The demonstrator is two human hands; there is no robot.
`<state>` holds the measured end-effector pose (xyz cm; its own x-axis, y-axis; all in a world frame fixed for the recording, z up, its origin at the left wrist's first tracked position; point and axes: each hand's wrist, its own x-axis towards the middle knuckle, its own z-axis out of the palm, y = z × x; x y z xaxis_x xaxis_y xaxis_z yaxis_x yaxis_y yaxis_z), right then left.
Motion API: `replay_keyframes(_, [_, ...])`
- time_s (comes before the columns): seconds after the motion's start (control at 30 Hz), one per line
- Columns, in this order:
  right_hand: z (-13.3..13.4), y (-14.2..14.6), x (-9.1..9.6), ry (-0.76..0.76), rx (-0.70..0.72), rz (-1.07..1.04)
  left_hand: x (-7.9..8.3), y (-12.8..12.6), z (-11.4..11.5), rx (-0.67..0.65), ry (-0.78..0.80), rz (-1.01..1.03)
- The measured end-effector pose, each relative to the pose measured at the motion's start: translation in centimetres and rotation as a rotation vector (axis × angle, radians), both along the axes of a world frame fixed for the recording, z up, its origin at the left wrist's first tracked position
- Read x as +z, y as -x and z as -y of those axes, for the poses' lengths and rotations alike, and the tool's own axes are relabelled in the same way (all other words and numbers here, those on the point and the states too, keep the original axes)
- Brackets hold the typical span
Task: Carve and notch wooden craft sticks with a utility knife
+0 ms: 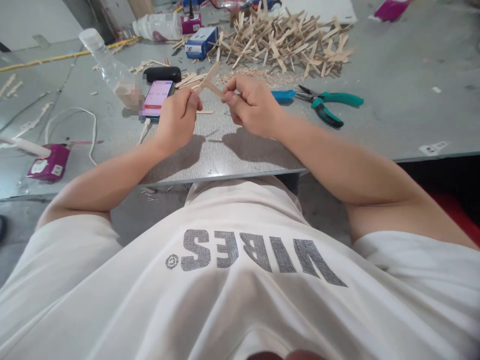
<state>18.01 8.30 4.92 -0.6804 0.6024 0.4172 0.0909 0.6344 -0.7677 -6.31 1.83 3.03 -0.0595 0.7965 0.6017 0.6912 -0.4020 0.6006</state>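
Note:
Both hands meet above the grey table [232, 150], pinching a small piece made of flat wooden sticks [208, 82] joined at an angle. My left hand [178, 120] is closed on the lower end of one stick. The fingers of my right hand [251, 105] are pinched on the end of the other stick. One stick points up and away toward the heap of finished stick pieces [285, 42].
Green-handled pliers [324, 102] lie right of my hands, with a blue tool [283, 95] beside them. A phone [157, 97], a black case [163, 74], a plastic bottle [112, 67], a blue box [200, 42] and a purple glue gun [48, 162] with white cable are at the left.

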Motion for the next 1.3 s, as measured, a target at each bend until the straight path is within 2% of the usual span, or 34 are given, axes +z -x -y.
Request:
replay_keyframes(0.13, [1.0,0.6,0.1,0.105,0.03,0.017,-0.5,0.1,0.2,0.007,-0.029,-0.111])
replay_keyframes(0.37, [0.6,1.0,-0.5,0.192,0.017,-0.008,-0.8,0.3,0.3,0.035,-0.006,-0.145])
replay_keyframes(0.57, [1.3,1.3,-0.3,0.291,0.035,-0.002,-1.3,0.9,0.5,0.13,0.004,-0.372])
replay_keyframes(0.77, [2.8,1.4,0.0,0.37,0.026,-0.037,-0.9,0.0,1.8,0.182,0.129,-0.577])
replay_keyframes(0.9, [3.2,1.5,-0.1,0.397,0.021,-0.037,-0.1,-0.7,2.8,0.162,0.219,-0.605])
replay_keyframes(1.03, [3.3,1.3,0.0,0.458,0.037,-0.05,0.5,-1.2,3.5,0.198,0.295,-0.619])
replay_keyframes(1.13, [2.6,1.2,0.1,0.495,0.059,-0.018,-0.3,-0.7,3.0,0.199,0.287,-0.575])
replay_keyframes(1.3, [2.2,1.4,-0.3,0.494,0.037,0.027,-2.9,1.1,0.7,0.1,0.173,-0.42])
